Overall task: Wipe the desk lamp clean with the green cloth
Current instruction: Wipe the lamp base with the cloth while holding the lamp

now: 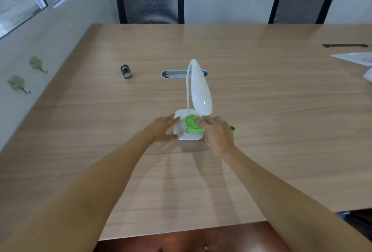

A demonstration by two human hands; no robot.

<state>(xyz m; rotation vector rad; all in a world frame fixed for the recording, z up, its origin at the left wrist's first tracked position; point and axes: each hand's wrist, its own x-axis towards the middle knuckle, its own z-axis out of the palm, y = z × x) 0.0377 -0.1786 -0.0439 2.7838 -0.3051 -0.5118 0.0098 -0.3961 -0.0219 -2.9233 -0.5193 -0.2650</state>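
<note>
A white desk lamp (200, 88) stands mid-table, with a bent neck, a long oval head and a square base. My left hand (161, 129) grips the left side of the base, thumb at its near edge and fingers at its far edge. My right hand (217, 133) presses the bunched green cloth (192, 125) onto the top of the base. A scrap of the cloth sticks out past the right of that hand. A red mark on the base shows just left of the cloth.
The wooden table (261, 121) holds a small dark metal object (126, 71) at the far left, an oval cable port (175, 73) behind the lamp, and papers (354, 57) at the right edge. Two black mesh chairs (150, 0) stand beyond the far edge.
</note>
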